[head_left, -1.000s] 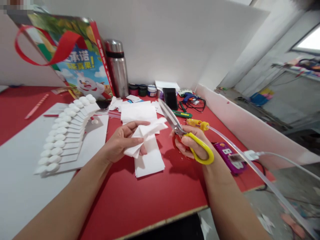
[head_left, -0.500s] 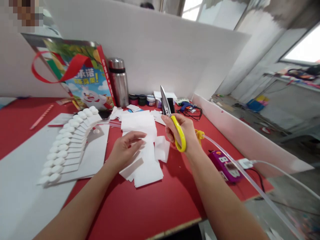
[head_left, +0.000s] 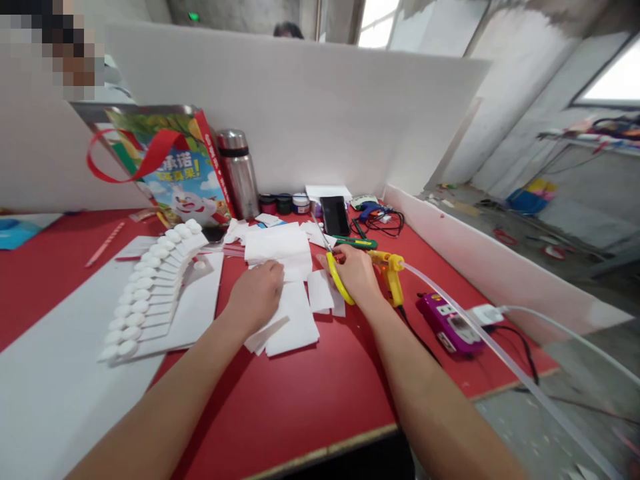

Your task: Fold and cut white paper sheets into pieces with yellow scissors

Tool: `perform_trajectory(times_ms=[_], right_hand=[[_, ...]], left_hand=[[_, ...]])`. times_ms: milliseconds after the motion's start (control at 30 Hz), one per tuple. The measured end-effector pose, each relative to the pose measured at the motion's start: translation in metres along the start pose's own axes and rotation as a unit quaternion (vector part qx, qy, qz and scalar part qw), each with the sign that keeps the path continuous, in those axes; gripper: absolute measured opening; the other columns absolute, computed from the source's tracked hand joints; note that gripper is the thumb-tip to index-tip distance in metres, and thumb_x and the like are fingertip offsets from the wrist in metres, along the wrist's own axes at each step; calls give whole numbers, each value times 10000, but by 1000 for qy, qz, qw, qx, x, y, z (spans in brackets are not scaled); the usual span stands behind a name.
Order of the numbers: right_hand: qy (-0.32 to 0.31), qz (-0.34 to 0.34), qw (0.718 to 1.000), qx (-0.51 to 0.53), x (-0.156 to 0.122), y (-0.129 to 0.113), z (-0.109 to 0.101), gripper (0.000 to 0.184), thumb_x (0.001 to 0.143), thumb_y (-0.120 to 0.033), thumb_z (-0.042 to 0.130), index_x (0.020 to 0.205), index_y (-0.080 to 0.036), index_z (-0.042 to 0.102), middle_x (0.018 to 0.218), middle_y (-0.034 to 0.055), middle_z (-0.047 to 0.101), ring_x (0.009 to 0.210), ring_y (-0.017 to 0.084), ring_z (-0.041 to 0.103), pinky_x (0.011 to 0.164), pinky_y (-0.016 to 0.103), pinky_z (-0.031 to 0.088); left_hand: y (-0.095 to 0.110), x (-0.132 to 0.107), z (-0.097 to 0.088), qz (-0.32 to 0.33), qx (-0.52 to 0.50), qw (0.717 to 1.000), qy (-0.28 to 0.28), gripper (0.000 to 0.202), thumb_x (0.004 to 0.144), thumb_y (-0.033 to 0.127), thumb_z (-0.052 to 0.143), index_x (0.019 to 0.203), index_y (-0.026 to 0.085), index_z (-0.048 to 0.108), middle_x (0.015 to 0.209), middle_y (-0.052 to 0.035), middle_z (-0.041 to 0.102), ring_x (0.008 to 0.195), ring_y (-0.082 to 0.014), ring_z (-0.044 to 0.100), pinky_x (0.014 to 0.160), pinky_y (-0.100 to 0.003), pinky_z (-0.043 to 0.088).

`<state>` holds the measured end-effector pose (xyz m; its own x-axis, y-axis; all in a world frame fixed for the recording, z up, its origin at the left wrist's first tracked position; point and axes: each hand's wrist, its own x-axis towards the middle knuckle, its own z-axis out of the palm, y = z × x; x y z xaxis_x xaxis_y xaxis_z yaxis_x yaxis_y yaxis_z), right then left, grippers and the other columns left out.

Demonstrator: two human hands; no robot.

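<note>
My left hand is closed over the stack of white paper, its curled fingers against the sheets and the fingertips mostly hidden. My right hand grips a pair of scissors by the yellow handles, low over the table, the blades pointing away from me. Just left of the scissors lie small cut paper pieces. A yellow glue gun with a long clear glue stick rests right beside my right hand. Beyond that hand is a green utility knife.
At left, a curved white model with rows of round discs sits on white board. A steel thermos and printed gift bag stand behind. A phone lies at the back; a purple power strip is at right.
My right hand has lowered the scissors from upright toward the table, uncovering the glue gun and utility knife. My left hand's fingers have curled down onto the paper.
</note>
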<state>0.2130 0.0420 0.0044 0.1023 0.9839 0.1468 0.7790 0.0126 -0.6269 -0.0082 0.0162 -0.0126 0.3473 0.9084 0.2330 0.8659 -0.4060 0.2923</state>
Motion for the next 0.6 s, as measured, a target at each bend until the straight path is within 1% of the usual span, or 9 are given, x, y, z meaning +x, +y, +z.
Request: perform_trajectory(times_ms=[67, 100, 200, 267, 333, 400, 500, 533, 600], right_hand=[[-21, 32, 999, -33, 0, -1, -4, 328, 888, -417, 658, 1073, -160, 744, 1042, 161, 773, 1044, 305, 716, 854, 341, 513], [-26, 46, 998, -45, 0, -1, -6, 301, 883, -385, 667, 1037, -139, 748, 1059, 193, 766, 1075, 334, 709, 879, 368, 510], [-33, 67, 997, -38, 1, 1, -11, 297, 860, -386, 712, 950, -104, 733, 1035, 255, 754, 1066, 391, 711, 884, 428, 524], [-61, 82, 995, 3, 1, 0, -12, 356, 843, -472, 736, 937, -130, 708, 915, 218, 767, 910, 358, 754, 781, 409, 569], [-116, 102, 985, 73, -2, -2, -10, 417, 819, -567, 745, 915, -168, 667, 774, 147, 761, 710, 294, 757, 631, 364, 596], [-181, 125, 959, 181, -7, -8, -7, 469, 785, -627, 760, 879, -192, 612, 672, 89, 731, 573, 246, 723, 525, 339, 600], [-228, 141, 911, 314, -18, -21, 1, 513, 731, -629, 813, 840, -199, 555, 599, 41, 687, 488, 208, 679, 450, 324, 598], [-233, 144, 902, 333, -20, -24, 3, 517, 717, -616, 831, 832, -198, 549, 583, 31, 676, 470, 202, 668, 424, 318, 590], [-237, 148, 900, 336, -24, -30, 8, 505, 707, -580, 854, 828, -191, 555, 580, 25, 676, 459, 197, 661, 392, 310, 582]], left_hand=[[-3, 2, 1, -19, -4, 999, 32, 226, 889, 117, 455, 850, 176, 669, 992, -176, 730, 1007, -337, 678, 904, -446, 497], [-6, 3, 2, -29, -9, 998, 48, 212, 899, 134, 463, 816, 190, 651, 942, -157, 727, 981, -323, 678, 891, -426, 493], [-16, 4, 5, -76, -35, 989, 119, 168, 941, 233, 477, 836, 214, 607, 877, -113, 708, 887, -292, 671, 827, -385, 480], [-21, 2, 6, -123, -54, 974, 182, 200, 987, 308, 420, 920, 204, 577, 875, -117, 684, 848, -297, 656, 776, -385, 464], [-25, -1, 7, -161, -71, 957, 231, 231, 1013, 334, 359, 994, 191, 539, 881, -120, 659, 833, -298, 641, 735, -376, 444], [-25, -5, 7, -173, -95, 948, 249, 202, 1014, 333, 360, 1009, 199, 511, 859, -93, 633, 803, -282, 627, 705, -357, 421], [-23, -8, 6, -167, -150, 935, 273, 125, 996, 321, 427, 934, 225, 477, 799, -44, 574, 741, -248, 581, 682, -338, 383], [-21, -8, 5, -166, -167, 927, 291, 114, 992, 311, 442, 914, 230, 463, 797, -36, 558, 740, -239, 565, 685, -336, 375], [-20, -8, 0, -169, -195, 908, 330, 118, 986, 300, 472, 891, 235, 444, 807, -25, 534, 762, -226, 542, 700, -332, 368]])
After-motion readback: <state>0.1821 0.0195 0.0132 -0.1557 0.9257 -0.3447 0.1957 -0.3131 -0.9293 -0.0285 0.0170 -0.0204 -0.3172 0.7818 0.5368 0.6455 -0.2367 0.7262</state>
